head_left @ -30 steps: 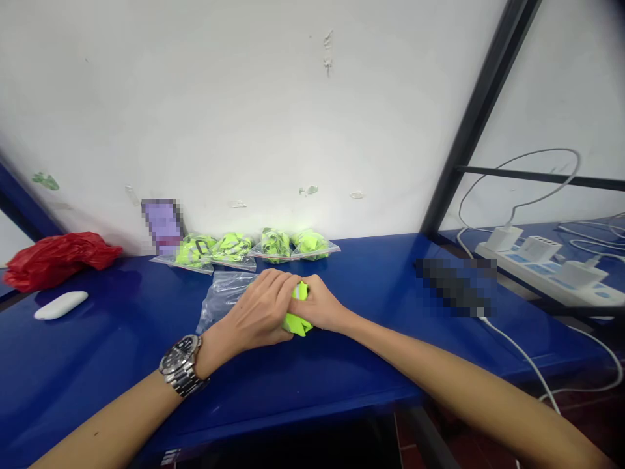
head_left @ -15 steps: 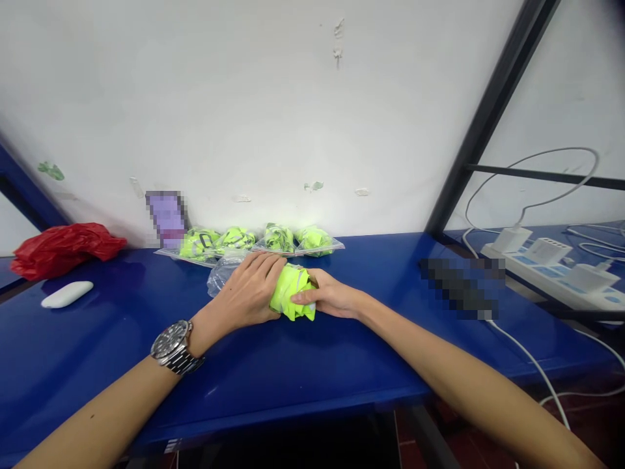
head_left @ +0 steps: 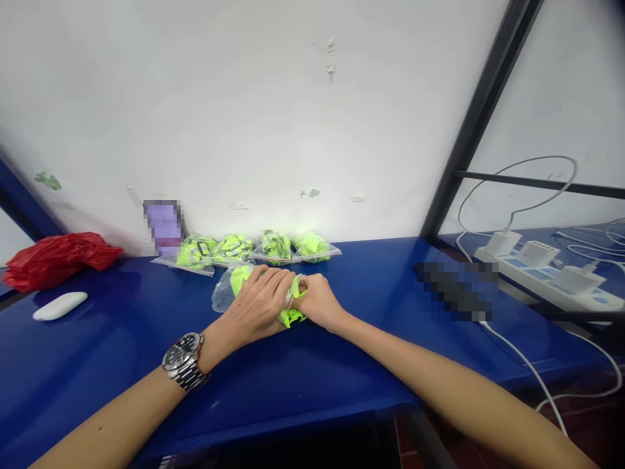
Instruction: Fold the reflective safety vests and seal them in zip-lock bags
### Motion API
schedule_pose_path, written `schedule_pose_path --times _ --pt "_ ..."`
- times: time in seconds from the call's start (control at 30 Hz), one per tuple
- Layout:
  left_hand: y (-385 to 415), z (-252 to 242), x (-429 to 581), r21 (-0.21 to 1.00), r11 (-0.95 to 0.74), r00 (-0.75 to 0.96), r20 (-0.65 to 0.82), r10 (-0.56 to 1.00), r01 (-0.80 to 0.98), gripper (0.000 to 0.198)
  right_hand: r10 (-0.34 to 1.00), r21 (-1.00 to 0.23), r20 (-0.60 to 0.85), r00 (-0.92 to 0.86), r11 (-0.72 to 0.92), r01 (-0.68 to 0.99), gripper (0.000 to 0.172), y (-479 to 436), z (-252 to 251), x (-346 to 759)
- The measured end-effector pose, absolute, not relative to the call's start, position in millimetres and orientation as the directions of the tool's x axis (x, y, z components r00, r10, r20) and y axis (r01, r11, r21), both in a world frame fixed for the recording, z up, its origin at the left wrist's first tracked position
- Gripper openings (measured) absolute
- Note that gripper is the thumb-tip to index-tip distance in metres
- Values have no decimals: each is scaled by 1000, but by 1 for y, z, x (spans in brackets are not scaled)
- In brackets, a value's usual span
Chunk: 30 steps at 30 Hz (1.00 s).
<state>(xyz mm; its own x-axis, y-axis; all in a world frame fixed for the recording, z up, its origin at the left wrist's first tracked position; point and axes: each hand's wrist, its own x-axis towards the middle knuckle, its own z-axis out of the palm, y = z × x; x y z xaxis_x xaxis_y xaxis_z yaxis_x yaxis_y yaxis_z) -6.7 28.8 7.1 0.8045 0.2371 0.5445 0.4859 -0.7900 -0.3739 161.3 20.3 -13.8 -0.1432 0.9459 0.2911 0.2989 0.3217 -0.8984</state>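
A rolled fluorescent safety vest (head_left: 291, 317) lies between my hands, largely inside a clear plastic bag (head_left: 222, 293). My left hand (head_left: 261, 301), with a steel watch at the wrist, rests over the bag and clasps it around the vest. Yellow fabric shows through the plastic beyond its fingers. At the right end, my right hand (head_left: 319, 303) is closed with fingers bent against the vest's protruding end. Thin plastic and silvery folds show beside its thumb; whether it also grips the bag's rim I cannot tell.
Several bagged vests (head_left: 276, 246) line the wall. A blurred purple phone-like panel (head_left: 165, 225), red plastic bag (head_left: 61, 257) and white case (head_left: 60, 305) are at left. On the blue table's (head_left: 273, 397) right are a blurred dark object (head_left: 456, 290) and power strip (head_left: 551, 277).
The vest has gone deeper into the plastic bag, with yellow now visible in its far left part. My right hand has moved slightly left and its fingers have curled in.
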Motion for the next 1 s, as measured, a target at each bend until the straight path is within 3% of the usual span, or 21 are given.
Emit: schedule_pose_path --times 0.07,0.13,0.2,0.23,0.3,0.4,0.53,0.63,0.7,0.8,0.9,1.0 --pt "31 7 -9 -364 -776 788 558 261 515 54 946 -972 207 -248 227 54 25 18 -8 166" --pt "34 8 -12 -332 -765 754 590 288 552 54 878 -981 130 -461 47 -187 35 14 1 173" --pt "37 9 -16 -286 -765 715 629 305 578 57 777 -967 114 -619 -56 -248 47 12 8 180" --pt "38 9 -18 -270 -768 704 641 307 581 58 754 -972 130 -644 -31 -233 49 12 9 183" --pt "38 9 -19 -267 -773 703 645 299 575 58 769 -984 178 -613 129 -123 40 14 8 184" --pt "34 7 -16 -301 -779 732 622 277 550 56 852 -902 247 -462 376 211 17 19 0 178" --pt "25 5 -4 -290 -801 727 643 242 523 48 914 -709 305 -266 405 578 19 22 -6 169" --pt "19 4 4 -255 -831 722 652 231 495 40 916 -496 339 -216 369 786 20 22 -4 166" --pt "20 5 6 -236 -842 719 656 231 485 40 897 -394 375 -235 384 835 19 20 -1 166" --pt "25 8 1 -218 -838 677 702 221 500 46 821 -371 483 -304 507 778 15 16 3 171" --pt "31 13 -7 -189 -828 629 742 231 527 54 695 -286 632 -343 621 730 21 12 5 179" --pt "32 17 -11 -154 -826 609 749 261 543 60 600 -193 752 -272 595 780 30 12 8 186"
